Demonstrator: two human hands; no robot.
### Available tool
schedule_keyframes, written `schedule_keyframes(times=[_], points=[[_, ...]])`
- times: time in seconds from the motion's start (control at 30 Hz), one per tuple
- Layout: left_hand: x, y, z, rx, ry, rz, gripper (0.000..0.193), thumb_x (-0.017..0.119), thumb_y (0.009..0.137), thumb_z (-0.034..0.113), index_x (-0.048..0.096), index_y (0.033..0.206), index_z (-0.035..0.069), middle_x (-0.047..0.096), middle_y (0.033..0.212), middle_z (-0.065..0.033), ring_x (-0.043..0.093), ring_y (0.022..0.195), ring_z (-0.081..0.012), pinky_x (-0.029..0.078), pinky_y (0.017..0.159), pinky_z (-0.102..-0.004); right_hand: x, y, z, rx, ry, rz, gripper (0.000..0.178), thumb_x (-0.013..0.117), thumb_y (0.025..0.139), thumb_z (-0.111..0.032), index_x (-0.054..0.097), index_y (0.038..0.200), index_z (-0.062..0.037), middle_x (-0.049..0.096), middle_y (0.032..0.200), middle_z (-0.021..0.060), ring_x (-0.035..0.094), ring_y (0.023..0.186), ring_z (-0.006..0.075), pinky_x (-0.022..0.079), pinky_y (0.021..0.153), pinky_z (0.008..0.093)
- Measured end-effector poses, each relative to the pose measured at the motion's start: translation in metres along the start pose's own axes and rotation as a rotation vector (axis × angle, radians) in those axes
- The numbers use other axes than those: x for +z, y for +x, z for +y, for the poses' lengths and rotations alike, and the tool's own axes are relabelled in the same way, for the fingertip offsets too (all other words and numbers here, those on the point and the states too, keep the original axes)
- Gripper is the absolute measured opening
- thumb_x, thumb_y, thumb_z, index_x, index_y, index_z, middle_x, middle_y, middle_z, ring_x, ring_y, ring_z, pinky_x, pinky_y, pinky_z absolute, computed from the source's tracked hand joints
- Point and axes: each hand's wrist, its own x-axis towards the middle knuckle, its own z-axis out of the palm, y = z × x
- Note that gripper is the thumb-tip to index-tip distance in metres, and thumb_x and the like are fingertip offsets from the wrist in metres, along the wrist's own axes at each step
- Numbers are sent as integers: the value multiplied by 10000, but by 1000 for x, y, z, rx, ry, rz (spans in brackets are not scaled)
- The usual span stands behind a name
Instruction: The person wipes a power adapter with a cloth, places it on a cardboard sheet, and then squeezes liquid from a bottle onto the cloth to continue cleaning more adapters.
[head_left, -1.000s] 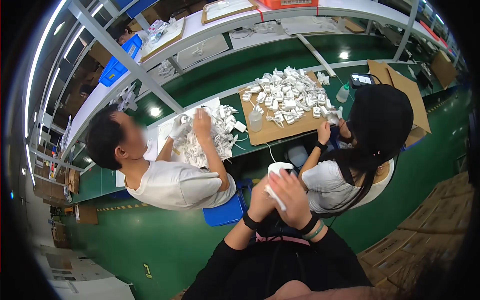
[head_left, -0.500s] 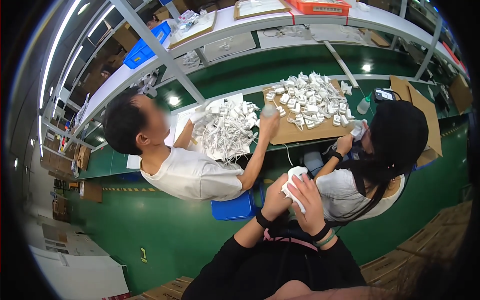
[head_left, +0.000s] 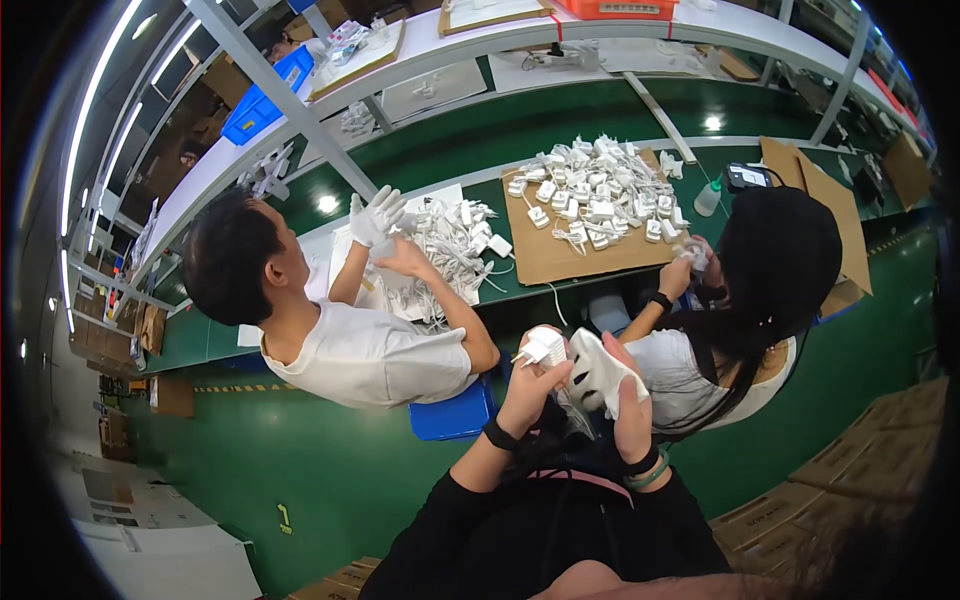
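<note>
Between the fingers and thumb of my left hand (head_left: pixel 524 392) is a white power adapter (head_left: pixel 543 346), its prongs pointing left. My right hand (head_left: pixel 634 418) holds a white cloth (head_left: pixel 604 376) with dark spots, bunched against the fingers and palm. The cloth is close beside the adapter; whether they touch, I cannot tell. Both hands are in front of my body, short of the bench. Some right fingers are hidden behind the cloth.
Two co-workers sit at the green bench (head_left: pixel 520 292), at left and right ahead of me. Adapters (head_left: pixel 595 195) are heaped on cardboard (head_left: pixel 535 250); cabled ones (head_left: pixel 450 240) lie further left. A bottle (head_left: pixel 708 198) stands right. Cartons (head_left: pixel 850 470) are at lower right.
My hands have drawn apart from around the white cloth, and the adapter now shows in my left hand. The left co-worker's bare hand has moved left to the gloved one.
</note>
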Motion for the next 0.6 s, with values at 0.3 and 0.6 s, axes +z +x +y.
schedule_keyframes(times=[0.3,0.6], points=[[22,-6,6,378,640,-26,522,622,726,5,405,1198,56,551,935,-35,578,800,-113,472,672,-231,9,21,-6,-543,-1090,-251,402,468,915,-308,538,1273,-139,428,1376,145,352,1287,390,278,1039,471],[23,-11,27,-51,388,42,547,584,742,36,372,1246,28,548,957,-54,590,891,-160,490,787,-290,4,20,-3,-483,-966,-242,418,460,915,-290,528,1287,-112,410,1391,154,330,1305,381,276,1045,456]])
